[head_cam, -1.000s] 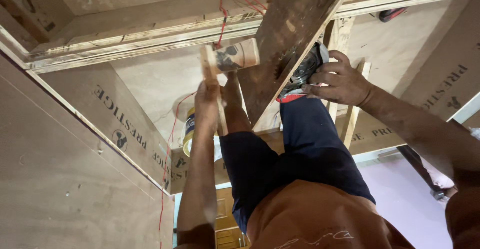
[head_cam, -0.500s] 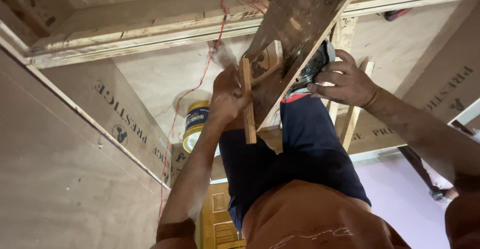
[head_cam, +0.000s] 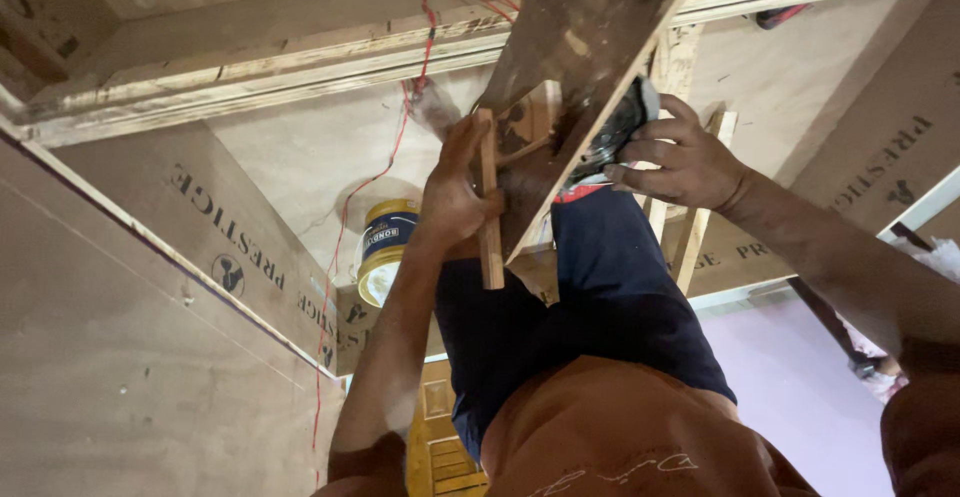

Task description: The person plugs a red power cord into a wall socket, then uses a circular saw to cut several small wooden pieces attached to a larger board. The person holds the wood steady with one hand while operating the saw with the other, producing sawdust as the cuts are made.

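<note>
One thin wooden strip [head_cam: 489,219] stands upright against the edge of the dark slanting board [head_cam: 580,77], clamped in the left hand [head_cam: 455,192], while the right hand [head_cam: 685,162] just beside grips a dark power tool [head_cam: 612,137], a yellow can [head_cam: 385,247] farther left.

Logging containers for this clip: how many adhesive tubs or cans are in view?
1. A yellow and blue tub stands on the plywood floor beyond the left hand, beside the red cord. Others may be hidden behind the board or legs.
</note>
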